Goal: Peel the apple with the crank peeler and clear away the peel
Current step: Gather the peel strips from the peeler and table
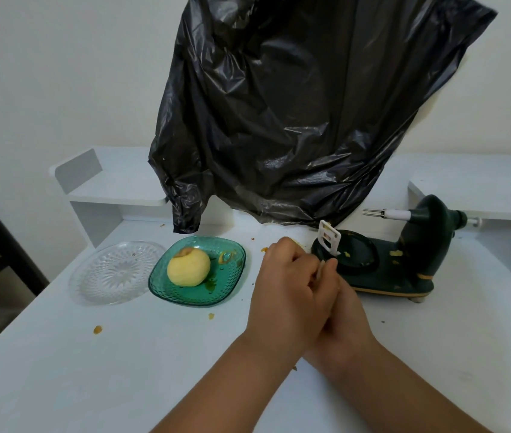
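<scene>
Two hands, left hand (285,285) over right hand (341,320), fingers curled together, pinch peel (321,268) near crank peeler (404,264); peeled apple (188,267) lies left.

Black bag (295,114) hangs behind clear glass plate (116,271)

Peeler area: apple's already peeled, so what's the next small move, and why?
Probably lift the gathered peel away toward the black bag. The peeled apple sits on the green plate, and both hands, left and right, are bunched beside the peeler. Scraps dot the table.
</scene>
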### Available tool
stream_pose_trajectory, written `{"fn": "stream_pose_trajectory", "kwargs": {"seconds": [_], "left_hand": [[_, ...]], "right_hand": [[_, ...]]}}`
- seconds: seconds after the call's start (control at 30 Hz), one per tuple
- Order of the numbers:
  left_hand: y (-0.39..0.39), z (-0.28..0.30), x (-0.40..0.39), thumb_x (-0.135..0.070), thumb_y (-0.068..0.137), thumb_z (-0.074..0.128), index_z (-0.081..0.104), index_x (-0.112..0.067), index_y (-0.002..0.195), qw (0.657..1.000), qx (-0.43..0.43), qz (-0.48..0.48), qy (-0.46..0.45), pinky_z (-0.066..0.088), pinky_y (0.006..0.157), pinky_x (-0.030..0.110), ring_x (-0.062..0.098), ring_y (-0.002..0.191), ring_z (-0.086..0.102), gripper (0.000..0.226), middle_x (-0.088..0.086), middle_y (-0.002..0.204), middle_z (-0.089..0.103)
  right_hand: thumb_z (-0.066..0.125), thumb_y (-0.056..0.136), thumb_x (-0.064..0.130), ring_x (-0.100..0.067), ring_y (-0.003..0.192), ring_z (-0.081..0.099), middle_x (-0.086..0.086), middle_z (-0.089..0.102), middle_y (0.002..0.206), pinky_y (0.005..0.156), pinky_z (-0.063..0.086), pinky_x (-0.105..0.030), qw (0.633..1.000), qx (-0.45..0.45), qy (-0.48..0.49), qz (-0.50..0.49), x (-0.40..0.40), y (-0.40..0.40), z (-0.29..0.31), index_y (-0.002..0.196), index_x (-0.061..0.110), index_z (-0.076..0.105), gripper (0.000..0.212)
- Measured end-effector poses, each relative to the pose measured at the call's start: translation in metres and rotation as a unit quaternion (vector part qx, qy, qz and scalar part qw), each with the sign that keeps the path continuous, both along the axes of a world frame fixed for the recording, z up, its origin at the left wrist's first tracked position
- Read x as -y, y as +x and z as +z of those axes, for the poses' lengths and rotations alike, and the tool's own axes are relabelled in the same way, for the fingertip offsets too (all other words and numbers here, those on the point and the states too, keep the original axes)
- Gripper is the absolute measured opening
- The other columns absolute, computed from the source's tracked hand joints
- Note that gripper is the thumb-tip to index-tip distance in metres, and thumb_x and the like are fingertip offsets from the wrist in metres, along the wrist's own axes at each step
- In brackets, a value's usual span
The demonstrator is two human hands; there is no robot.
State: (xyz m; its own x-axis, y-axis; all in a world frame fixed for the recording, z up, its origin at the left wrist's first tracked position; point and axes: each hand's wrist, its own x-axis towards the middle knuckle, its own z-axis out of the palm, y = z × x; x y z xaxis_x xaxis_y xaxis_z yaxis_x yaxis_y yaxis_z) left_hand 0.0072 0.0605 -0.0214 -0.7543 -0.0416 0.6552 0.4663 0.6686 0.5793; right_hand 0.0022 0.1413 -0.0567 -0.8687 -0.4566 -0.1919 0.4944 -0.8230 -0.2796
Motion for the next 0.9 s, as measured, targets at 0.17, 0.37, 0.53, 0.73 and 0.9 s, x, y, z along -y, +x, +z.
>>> {"fn": "stream_pose_trajectory", "kwargs": {"seconds": [0.17,0.37,0.53,0.73,0.9], "left_hand": [[0.004,0.000,-0.002,-0.017,0.084,0.054,0.067,-0.011,0.083,0.997,-0.025,-0.070,0.002,0.045,0.084,0.034,0.013,0.091,0.055,0.014,-0.002,0.094,0.063],[0.007,0.005,-0.005,-0.002,0.085,0.038,0.047,-0.018,0.135,0.993,-0.024,-0.116,-0.020,0.034,0.105,0.025,0.004,0.134,0.033,0.053,-0.001,0.149,0.036],[0.004,0.008,0.000,0.003,0.087,0.036,0.038,-0.025,0.137,0.979,-0.055,-0.140,0.135,0.047,0.091,0.020,0.013,0.126,0.047,0.057,-0.007,0.145,0.035],[0.001,0.014,0.001,0.010,0.072,0.031,0.043,-0.034,0.133,0.986,-0.035,-0.117,0.114,0.045,0.087,0.011,0.001,0.128,0.040,0.076,-0.004,0.147,0.031],[0.002,0.012,-0.001,0.009,0.072,0.043,0.040,-0.032,0.138,0.989,0.017,-0.144,0.042,0.038,0.104,0.027,0.002,0.135,0.029,0.077,-0.011,0.148,0.032]], "right_hand": [[0.068,0.086,0.021,-0.025,0.110,0.064,-0.010,0.068,0.111,0.092,0.051,-0.041,0.999,-0.032,-0.017,-0.011,0.002,0.002,0.003,0.112,0.006,0.069,0.030],[0.061,0.088,0.027,-0.022,0.104,0.067,-0.005,0.072,0.106,0.103,0.043,-0.038,0.999,-0.011,0.034,-0.027,-0.005,-0.002,0.001,0.109,0.015,0.073,0.027],[0.052,0.092,0.030,-0.022,0.069,0.070,-0.006,0.067,0.068,0.067,0.058,-0.035,0.999,0.018,0.029,-0.038,-0.006,-0.001,0.003,0.075,0.007,0.072,0.035],[0.054,0.089,0.030,-0.022,0.081,0.069,-0.002,0.066,0.077,0.081,0.055,-0.036,0.998,0.013,0.043,-0.043,-0.006,-0.001,0.005,0.073,0.013,0.068,0.028],[0.048,0.093,0.032,-0.023,0.097,0.067,-0.006,0.069,0.097,0.088,0.052,-0.038,0.998,0.024,0.048,-0.041,-0.004,0.000,0.007,0.098,0.013,0.073,0.032]]}}
